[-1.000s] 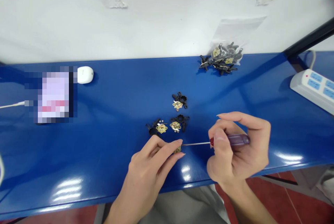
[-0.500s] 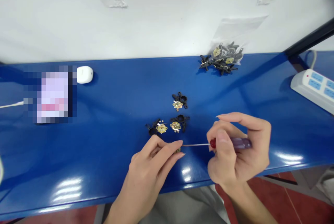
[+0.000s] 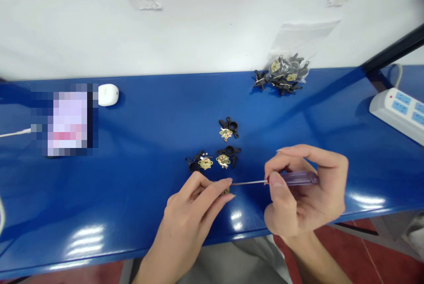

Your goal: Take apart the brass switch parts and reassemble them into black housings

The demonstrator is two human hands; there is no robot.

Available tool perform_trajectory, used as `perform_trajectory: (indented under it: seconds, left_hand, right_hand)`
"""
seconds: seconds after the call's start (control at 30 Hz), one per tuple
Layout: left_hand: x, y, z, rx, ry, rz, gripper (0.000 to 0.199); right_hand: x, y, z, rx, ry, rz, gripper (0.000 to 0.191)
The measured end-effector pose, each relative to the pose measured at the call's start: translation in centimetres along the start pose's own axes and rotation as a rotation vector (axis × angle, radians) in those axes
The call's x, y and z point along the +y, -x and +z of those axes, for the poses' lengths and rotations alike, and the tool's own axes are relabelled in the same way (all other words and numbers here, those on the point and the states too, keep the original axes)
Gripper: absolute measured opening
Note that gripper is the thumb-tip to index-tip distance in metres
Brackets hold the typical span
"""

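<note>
My left hand (image 3: 192, 213) pinches a small brass-coloured metal part (image 3: 226, 191) near the table's front; the fingers cover most of it. Held in my right hand (image 3: 304, 195) is a screwdriver (image 3: 300, 179) with a clear purple handle and a red collar. Its thin shaft points left, and the tip meets the part at my left fingertips. Just beyond lie brass discs with black plastic pieces: one disc (image 3: 206, 163) at left, another disc (image 3: 223, 160) beside it, and a third disc (image 3: 225, 133) farther back.
A clear plastic bag (image 3: 291, 65) of black and brass parts leans on the wall, with loose black pieces (image 3: 260, 80) beside it. On the blue table (image 3: 159, 120) are a white case (image 3: 108, 95), a blurred-out phone (image 3: 68, 120) and, at right, a power strip (image 3: 397, 111).
The fingers of my right hand have shifted slightly around the screwdriver handle, the thumb now over the red collar. My left hand has stayed in place.
</note>
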State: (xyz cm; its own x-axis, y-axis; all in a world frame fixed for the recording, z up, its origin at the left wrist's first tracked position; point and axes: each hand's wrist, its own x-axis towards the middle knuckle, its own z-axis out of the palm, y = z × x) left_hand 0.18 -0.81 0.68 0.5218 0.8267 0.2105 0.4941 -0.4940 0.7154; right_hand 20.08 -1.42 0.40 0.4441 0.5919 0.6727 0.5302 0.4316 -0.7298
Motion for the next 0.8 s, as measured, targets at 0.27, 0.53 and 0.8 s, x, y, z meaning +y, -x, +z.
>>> perform_trajectory:
  seconds: [0.27,0.53,0.8]
  left_hand:
    - [-0.1,0.1,0.1,-0.010,0.008,-0.007,0.027]
    - [0.0,0.0,0.1,-0.001,-0.002,-0.001,0.025]
    - [-0.2,0.0,0.0,-0.003,0.004,-0.006,0.026]
  right_hand:
    - [-0.3,0.5,-0.2,-0.004,0.077,0.090,0.021]
    - [-0.6,0.3,-0.2,-0.037,0.015,0.066,0.029]
    - [-1.5,0.2,-1.0,-0.121,0.025,0.175,0.025]
